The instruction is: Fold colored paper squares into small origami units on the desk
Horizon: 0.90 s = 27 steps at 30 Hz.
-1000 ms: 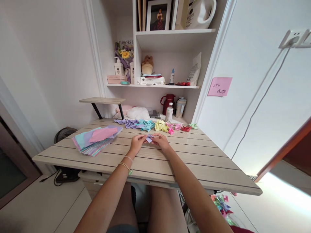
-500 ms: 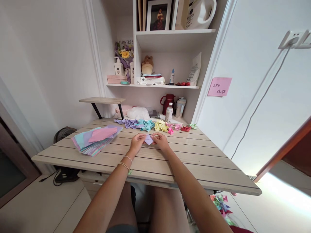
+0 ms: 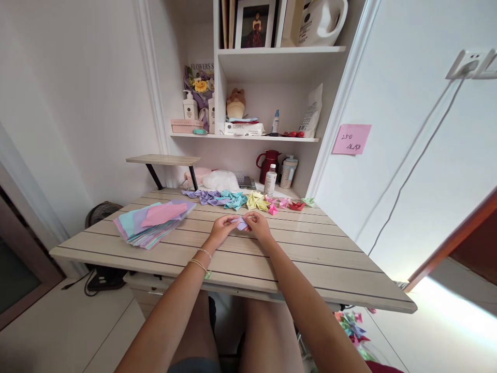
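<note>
A small piece of folded lilac paper [image 3: 241,224] is held just above the middle of the desk. My left hand [image 3: 223,229] pinches its left side and my right hand [image 3: 257,225] pinches its right side. The fingers partly hide the folds. Behind my hands runs a row of folded paper figures: purple ones [image 3: 207,197], blue ones [image 3: 232,200], yellow ones [image 3: 257,201], and pink, red and green ones toward the right. Left of my hands lies a fanned stack of coloured paper sheets [image 3: 155,224], a pink sheet on top.
The slatted wooden desk [image 3: 310,259] stands against white shelves. At its back are a clear bottle [image 3: 271,181], a dark red jug [image 3: 267,165] and a tumbler [image 3: 288,172]. A small raised stand [image 3: 163,160] is at back left. More folded figures [image 3: 353,329] lie below the desk's right side.
The lilac paper was a flat diamond facing me; now it is turned and looks smaller between my fingers. My left hand has shifted slightly to the right.
</note>
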Each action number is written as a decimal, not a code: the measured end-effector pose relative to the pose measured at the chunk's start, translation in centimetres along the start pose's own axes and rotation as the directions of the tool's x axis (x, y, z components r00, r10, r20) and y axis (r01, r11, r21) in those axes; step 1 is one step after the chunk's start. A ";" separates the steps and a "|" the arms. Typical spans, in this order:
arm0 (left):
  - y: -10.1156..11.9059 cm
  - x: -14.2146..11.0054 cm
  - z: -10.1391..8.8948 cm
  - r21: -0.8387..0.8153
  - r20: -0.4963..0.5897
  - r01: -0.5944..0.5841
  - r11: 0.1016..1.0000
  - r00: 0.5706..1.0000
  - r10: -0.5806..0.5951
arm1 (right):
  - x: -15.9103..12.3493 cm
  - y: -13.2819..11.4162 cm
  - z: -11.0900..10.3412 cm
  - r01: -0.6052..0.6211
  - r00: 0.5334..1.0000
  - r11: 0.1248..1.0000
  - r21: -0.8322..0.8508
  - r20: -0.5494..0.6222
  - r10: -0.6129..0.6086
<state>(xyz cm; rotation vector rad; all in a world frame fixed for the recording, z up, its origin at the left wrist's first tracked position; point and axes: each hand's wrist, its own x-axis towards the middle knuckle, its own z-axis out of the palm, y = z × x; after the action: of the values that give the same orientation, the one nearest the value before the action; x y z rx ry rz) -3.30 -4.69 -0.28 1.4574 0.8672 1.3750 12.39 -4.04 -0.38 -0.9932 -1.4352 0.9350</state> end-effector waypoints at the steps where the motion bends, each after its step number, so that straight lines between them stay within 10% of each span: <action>1: -0.1 0.0 0.0 0.006 -0.002 0.000 1.000 1.000 0.000 | 0.0 0.0 0.0 0.004 1.000 1.000 -0.004 0.005 -0.004; 13: -0.5 0.0 -0.5 0.112 -0.112 -0.026 0.993 0.993 0.038 | -0.4 -0.1 -0.1 0.203 0.979 0.854 -0.479 0.129 -0.160; 27: -1.3 0.2 -0.6 0.174 -0.057 -0.015 0.985 0.998 0.025 | -0.5 -0.3 0.0 0.223 0.975 0.812 -0.539 0.140 -0.175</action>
<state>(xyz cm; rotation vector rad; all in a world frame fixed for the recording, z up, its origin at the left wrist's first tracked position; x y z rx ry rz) -3.71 -3.97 -1.47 1.5673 1.0343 1.3917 12.39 -4.60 -0.30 -1.1973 -1.8995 0.4043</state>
